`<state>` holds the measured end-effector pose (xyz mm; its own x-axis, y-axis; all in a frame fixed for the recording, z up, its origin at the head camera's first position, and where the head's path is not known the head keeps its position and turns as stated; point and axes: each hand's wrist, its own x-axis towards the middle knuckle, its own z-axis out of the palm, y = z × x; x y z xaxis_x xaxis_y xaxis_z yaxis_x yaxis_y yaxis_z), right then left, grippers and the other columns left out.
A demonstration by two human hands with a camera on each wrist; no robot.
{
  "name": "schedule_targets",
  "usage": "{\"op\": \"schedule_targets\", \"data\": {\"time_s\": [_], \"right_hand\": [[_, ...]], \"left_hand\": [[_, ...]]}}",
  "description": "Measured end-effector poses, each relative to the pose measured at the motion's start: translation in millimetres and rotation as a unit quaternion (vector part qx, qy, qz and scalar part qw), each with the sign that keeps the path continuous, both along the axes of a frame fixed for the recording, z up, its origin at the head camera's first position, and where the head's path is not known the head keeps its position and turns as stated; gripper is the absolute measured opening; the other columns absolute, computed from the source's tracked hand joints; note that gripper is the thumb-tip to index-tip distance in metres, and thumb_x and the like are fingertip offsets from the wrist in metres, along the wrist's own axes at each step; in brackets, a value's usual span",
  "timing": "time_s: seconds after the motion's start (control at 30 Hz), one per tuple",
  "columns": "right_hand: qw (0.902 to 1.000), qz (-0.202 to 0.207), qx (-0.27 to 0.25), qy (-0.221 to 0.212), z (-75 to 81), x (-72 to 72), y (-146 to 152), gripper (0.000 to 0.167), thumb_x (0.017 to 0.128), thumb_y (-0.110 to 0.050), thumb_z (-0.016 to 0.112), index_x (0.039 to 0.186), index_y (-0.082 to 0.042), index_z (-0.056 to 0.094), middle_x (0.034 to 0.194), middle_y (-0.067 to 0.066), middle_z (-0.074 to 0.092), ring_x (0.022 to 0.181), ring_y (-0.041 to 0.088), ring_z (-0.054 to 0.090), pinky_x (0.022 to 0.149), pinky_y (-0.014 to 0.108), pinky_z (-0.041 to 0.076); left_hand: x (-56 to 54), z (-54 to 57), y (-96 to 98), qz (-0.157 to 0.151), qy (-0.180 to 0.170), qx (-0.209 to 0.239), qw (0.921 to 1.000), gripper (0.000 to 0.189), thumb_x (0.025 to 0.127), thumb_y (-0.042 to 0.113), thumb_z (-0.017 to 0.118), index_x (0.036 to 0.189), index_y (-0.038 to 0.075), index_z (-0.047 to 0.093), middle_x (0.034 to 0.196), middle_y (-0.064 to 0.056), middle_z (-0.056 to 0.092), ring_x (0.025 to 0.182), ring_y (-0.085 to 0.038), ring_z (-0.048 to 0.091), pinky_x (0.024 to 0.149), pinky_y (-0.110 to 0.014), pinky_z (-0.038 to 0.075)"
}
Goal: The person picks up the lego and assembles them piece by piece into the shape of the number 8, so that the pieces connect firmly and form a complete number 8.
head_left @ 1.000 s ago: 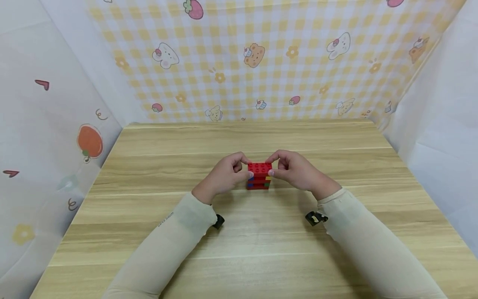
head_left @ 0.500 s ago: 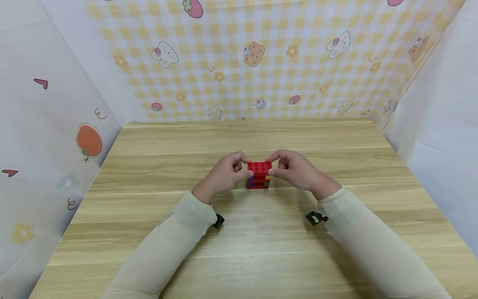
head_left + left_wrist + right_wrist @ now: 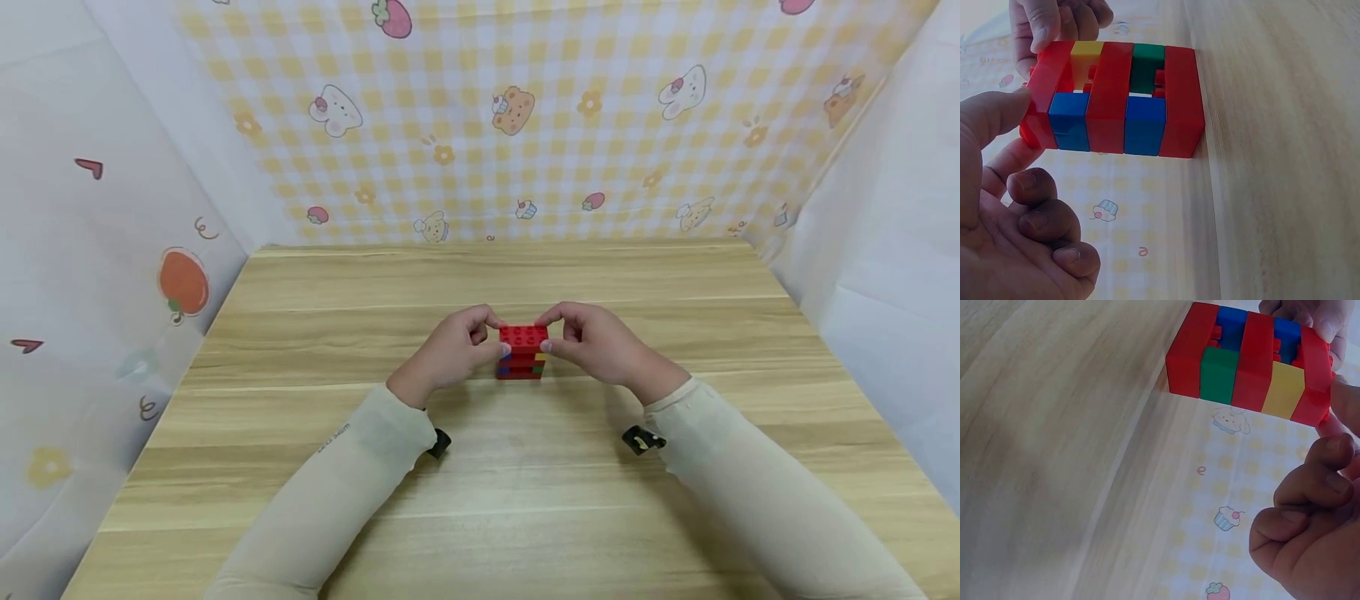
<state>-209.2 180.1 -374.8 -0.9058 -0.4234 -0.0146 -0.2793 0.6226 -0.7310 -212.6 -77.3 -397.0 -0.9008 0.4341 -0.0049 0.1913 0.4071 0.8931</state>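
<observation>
A small tower of toy building bricks stands upright on the wooden table. Its top red brick point(image 3: 523, 336) shows its studs upward, with a middle red brick point(image 3: 1107, 115) and a bottom red brick point(image 3: 1182, 119) below. Between these layers sit an upper blue brick point(image 3: 1070, 125) and a lower blue brick point(image 3: 1145, 125) on the left, a yellow brick point(image 3: 1284, 392) and a green brick point(image 3: 1218, 376) on the right. My left hand point(image 3: 456, 346) pinches the top red brick's left end between thumb and index finger. At the opposite end, my right hand point(image 3: 600, 346) pinches it likewise.
The wooden table point(image 3: 517, 475) reaches back to a yellow checked curtain point(image 3: 465, 125) with cartoon prints. White sheets hang at both sides. A black strap piece point(image 3: 643, 439) shows at the right wrist, another at the left.
Both hands keep their pinch on the top red brick, and the tower stays in place. The right forearm shifts very slightly to the right; the head view also shifts a little.
</observation>
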Motion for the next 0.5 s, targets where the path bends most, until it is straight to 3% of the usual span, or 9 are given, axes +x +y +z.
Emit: {"op": "schedule_targets", "data": {"time_s": [0.17, 0.5], "right_hand": [[0.9997, 0.006, -0.003, 0.022, -1.5, 3.2, 1.2, 0.028, 0.097, -0.019, 0.078, 0.125, -0.015, 0.073, 0.069, 0.001, 0.048, 0.060, 0.018, 0.044, 0.057, 0.030, 0.039], [0.9975, -0.002, -0.012, 0.070, -6.0, 7.3, -0.8, 0.016, 0.095, -0.014, 0.080, 0.110, -0.017, 0.078, 0.066, -0.001, 0.045, 0.058, 0.015, 0.040, 0.055, 0.027, 0.038]], "left_hand": [[0.3, 0.8, 0.5, -0.002, -0.010, 0.002, 0.9999, 0.018, 0.099, 0.020, 0.074, 0.115, 0.014, 0.069, 0.069, 0.001, 0.037, 0.058, -0.017, 0.033, 0.059, -0.031, 0.032], [-3.8, 1.9, -0.5, -0.002, -0.008, -0.012, 0.9999, 0.018, 0.099, 0.023, 0.074, 0.115, 0.015, 0.070, 0.068, 0.001, 0.037, 0.057, -0.018, 0.033, 0.059, -0.032, 0.033]]}}
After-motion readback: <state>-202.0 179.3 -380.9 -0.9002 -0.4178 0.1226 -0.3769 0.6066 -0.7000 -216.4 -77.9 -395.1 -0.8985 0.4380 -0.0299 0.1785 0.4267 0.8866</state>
